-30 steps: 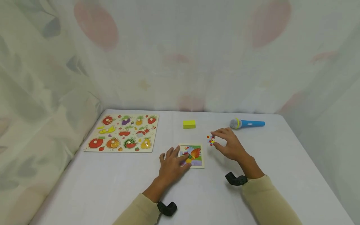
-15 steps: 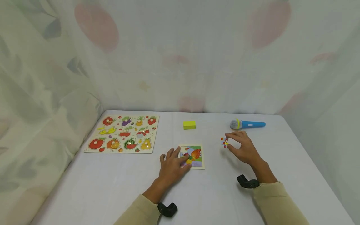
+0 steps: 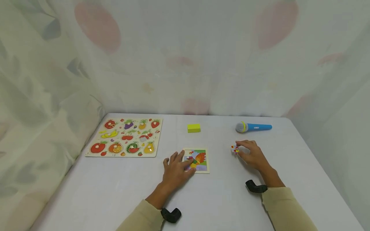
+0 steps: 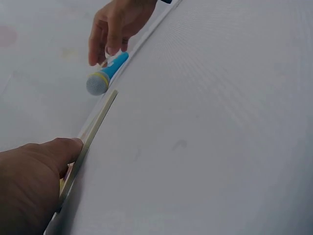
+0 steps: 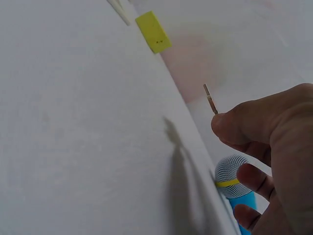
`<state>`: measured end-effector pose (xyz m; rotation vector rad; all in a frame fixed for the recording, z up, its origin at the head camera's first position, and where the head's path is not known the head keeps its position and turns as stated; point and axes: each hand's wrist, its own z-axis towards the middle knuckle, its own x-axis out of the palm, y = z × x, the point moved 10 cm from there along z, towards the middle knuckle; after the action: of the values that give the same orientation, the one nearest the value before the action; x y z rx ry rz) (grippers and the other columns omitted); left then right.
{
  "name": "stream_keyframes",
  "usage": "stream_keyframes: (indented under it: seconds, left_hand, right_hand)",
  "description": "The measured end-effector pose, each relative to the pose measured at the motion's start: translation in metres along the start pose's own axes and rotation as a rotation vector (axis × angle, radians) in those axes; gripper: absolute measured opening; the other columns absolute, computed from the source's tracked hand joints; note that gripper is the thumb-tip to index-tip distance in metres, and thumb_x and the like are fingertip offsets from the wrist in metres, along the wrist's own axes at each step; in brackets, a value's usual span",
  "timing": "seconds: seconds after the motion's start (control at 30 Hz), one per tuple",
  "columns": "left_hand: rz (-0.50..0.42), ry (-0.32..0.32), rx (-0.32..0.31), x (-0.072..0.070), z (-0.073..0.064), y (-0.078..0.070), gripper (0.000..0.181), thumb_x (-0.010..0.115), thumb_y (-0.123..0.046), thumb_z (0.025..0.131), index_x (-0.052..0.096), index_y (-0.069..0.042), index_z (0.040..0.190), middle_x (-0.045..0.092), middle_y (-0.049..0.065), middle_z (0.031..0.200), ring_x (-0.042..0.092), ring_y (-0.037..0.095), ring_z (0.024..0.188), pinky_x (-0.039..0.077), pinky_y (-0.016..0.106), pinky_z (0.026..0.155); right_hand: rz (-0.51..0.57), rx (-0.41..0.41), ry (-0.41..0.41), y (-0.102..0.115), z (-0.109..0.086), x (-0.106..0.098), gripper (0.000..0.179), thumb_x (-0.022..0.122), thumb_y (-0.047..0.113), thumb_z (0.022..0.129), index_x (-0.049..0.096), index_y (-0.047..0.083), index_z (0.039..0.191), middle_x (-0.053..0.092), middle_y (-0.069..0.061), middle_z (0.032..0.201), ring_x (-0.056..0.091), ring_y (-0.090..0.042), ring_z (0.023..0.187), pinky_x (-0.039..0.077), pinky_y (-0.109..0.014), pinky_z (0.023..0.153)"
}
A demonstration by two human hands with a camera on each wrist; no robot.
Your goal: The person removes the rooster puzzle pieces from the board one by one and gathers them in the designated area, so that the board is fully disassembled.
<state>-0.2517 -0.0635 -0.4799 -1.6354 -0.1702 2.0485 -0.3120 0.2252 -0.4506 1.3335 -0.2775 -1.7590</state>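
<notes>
My left hand (image 3: 175, 171) rests on a small framed jigsaw puzzle (image 3: 204, 167) with a bird picture, its index finger laid over the picture. Part of the picture is hidden under the fingers. In the left wrist view, the puzzle frame (image 4: 93, 134) shows edge-on beside the thumb. To the right, my right hand (image 3: 254, 157) pinches a small multicoloured puzzle piece (image 3: 234, 149) between thumb and index finger. The right wrist view shows that piece (image 5: 211, 101) as a thin edge held above the table, with the hand's shadow below.
A fruit peg puzzle board (image 3: 157, 141) lies at the back left. A yellow block (image 3: 193, 128) stands behind the small puzzle. The blue toy microphone (image 3: 254, 127) lies behind my right hand, near the table's back edge.
My right hand has moved right with the puzzle piece, away from the framed puzzle, and then slightly lower and nearer to me. My left hand has stayed on the frame.
</notes>
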Motion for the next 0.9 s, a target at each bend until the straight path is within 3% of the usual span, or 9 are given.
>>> stream_keyframes:
  seconds: [0.27,0.67,0.9]
  left_hand:
    - [0.002,-0.012,0.001,-0.001,0.000,0.001,0.041,0.067,-0.048,0.085,0.071,-0.026,0.120,0.045,0.012,0.144,0.036,0.037,0.131,0.022,0.064,0.094]
    - [0.015,-0.010,-0.007,0.000,-0.001,0.003,0.041,0.067,-0.048,0.085,0.071,-0.027,0.120,0.045,0.011,0.144,0.036,0.037,0.130,0.023,0.063,0.094]
    - [0.005,-0.005,-0.003,0.001,0.000,0.000,0.042,0.067,-0.048,0.085,0.071,-0.026,0.121,0.045,0.011,0.144,0.036,0.037,0.131,0.022,0.063,0.095]
  right_hand:
    - [0.024,0.065,0.039,-0.019,-0.003,0.013,0.041,0.070,0.001,0.082,0.063,0.000,0.123,0.064,-0.014,0.117,0.046,-0.032,0.108,0.034,-0.054,0.090]
    - [-0.022,0.028,0.045,-0.020,0.000,0.020,0.042,0.070,-0.002,0.080,0.064,-0.001,0.122,0.066,-0.013,0.115,0.049,-0.034,0.107,0.034,-0.052,0.090]
    - [-0.027,0.110,0.076,-0.022,-0.002,0.016,0.044,0.069,0.004,0.084,0.060,0.000,0.127,0.062,-0.012,0.122,0.045,-0.034,0.115,0.032,-0.055,0.096]
